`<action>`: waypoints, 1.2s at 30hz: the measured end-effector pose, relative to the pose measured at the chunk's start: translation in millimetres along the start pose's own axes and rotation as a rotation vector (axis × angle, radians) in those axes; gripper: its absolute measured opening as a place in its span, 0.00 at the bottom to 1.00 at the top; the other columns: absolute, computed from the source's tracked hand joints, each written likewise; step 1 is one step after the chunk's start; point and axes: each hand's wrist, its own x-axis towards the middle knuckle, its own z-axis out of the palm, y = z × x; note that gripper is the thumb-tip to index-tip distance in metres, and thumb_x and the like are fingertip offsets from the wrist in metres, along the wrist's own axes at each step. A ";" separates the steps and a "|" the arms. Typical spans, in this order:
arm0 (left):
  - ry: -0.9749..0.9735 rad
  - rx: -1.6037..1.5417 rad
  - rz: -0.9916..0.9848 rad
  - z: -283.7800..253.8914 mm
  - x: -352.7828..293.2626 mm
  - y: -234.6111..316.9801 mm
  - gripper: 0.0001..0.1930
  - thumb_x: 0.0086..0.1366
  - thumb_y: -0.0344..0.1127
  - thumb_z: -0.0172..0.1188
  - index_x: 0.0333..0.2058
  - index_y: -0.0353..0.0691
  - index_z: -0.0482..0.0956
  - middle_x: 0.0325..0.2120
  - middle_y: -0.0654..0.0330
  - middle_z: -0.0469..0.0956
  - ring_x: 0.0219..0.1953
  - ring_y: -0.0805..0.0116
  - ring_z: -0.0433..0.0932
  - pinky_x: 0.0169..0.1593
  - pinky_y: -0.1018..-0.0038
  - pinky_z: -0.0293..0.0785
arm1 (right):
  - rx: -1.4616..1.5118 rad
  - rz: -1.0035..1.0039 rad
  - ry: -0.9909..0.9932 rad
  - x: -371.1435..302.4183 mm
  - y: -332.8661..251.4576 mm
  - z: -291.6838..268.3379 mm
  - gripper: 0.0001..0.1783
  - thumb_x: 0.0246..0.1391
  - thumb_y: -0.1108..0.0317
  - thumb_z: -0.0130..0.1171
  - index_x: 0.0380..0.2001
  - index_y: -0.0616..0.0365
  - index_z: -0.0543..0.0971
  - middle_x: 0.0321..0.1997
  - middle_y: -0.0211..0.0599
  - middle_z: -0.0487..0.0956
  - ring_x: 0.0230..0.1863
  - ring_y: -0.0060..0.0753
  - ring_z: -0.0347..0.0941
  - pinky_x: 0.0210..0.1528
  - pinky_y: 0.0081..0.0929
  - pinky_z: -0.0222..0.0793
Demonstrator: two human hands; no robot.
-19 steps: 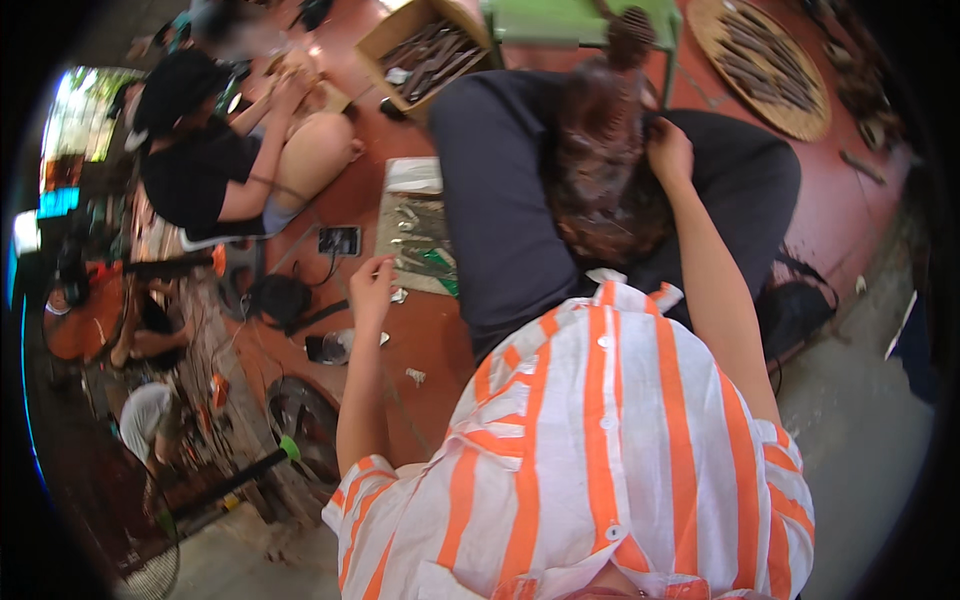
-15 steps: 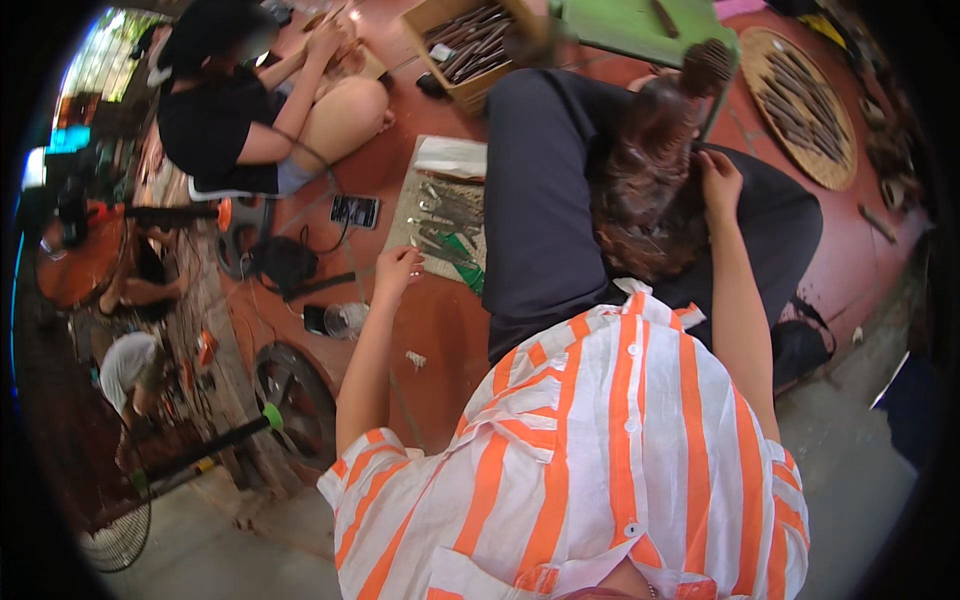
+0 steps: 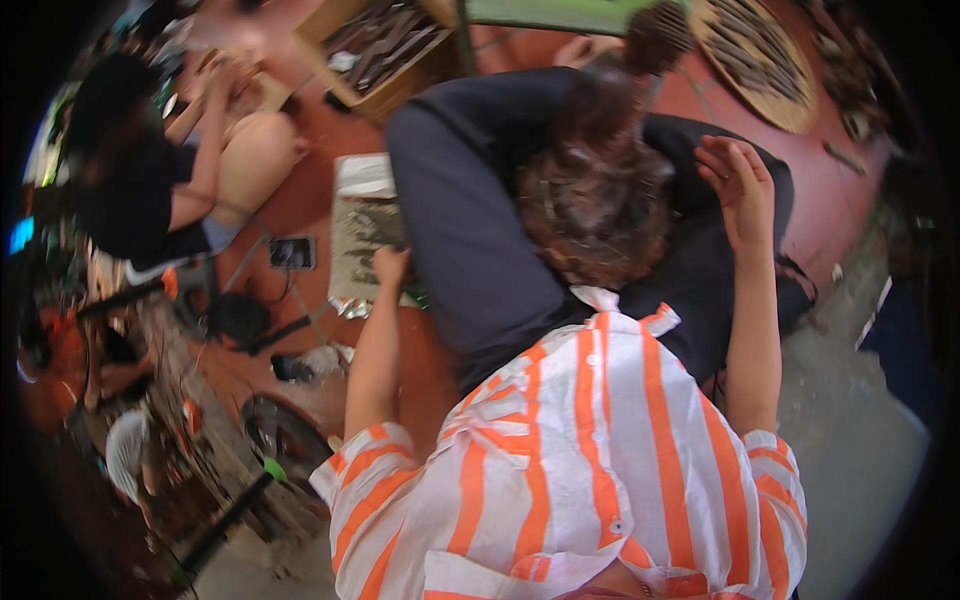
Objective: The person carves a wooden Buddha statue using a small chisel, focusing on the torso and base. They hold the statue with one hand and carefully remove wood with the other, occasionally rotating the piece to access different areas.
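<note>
A dark brown carved wooden figure point(image 3: 600, 200) leans in my lap, its wide rough base toward me and its knobbly top pointing away. My right hand point(image 3: 738, 185) is raised over my right thigh, apart from the carving, with loosely bent fingers and nothing seen in them. Beside my left thigh, my left hand point(image 3: 390, 265) is down at the edge of a pale mat point(image 3: 350, 265) where several thin carving tools point(image 3: 374, 232) lie. Blur hides its fingers, so any tool in them does not show.
A wooden box point(image 3: 440, 50) of dark sticks stands ahead left; a round woven tray point(image 3: 800, 115) holds more at the far right. Another person point(image 3: 130, 170) sits at the left. A phone point(image 3: 292, 253) and a black fan point(image 3: 290, 435) are on the left floor.
My right hand has come off the carving and lifted to the right. My left hand has reached down onto the tool mat. The whole view has shifted, with the surroundings moving left.
</note>
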 end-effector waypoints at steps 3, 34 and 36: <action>0.032 0.075 -0.053 -5.3 6.1 -33.4 0.24 0.53 0.49 0.65 0.28 0.25 0.81 0.28 0.40 0.81 0.35 0.50 0.83 0.39 0.60 0.76 | -0.277 -0.005 -0.012 -30.0 -17.3 2.6 0.11 0.64 0.67 0.50 0.39 0.63 0.78 0.42 0.41 0.82 0.42 0.27 0.79 0.44 0.22 0.73; -0.247 -0.143 1.311 -105.1 -211.8 328.8 0.15 0.48 0.38 0.72 0.31 0.36 0.79 0.27 0.58 0.77 0.26 0.61 0.78 0.28 0.70 0.74 | -0.025 0.203 -0.144 -102.0 13.5 24.3 0.07 0.61 0.76 0.53 0.36 0.69 0.78 0.39 0.40 0.77 0.35 0.26 0.78 0.36 0.20 0.76; -0.151 -0.398 1.364 -99.7 -225.1 355.1 0.22 0.50 0.39 0.71 0.43 0.35 0.79 0.38 0.53 0.77 0.37 0.57 0.79 0.37 0.69 0.76 | -0.104 0.139 -0.092 -97.3 11.6 20.6 0.07 0.61 0.76 0.53 0.39 0.69 0.77 0.40 0.39 0.77 0.36 0.26 0.79 0.38 0.20 0.77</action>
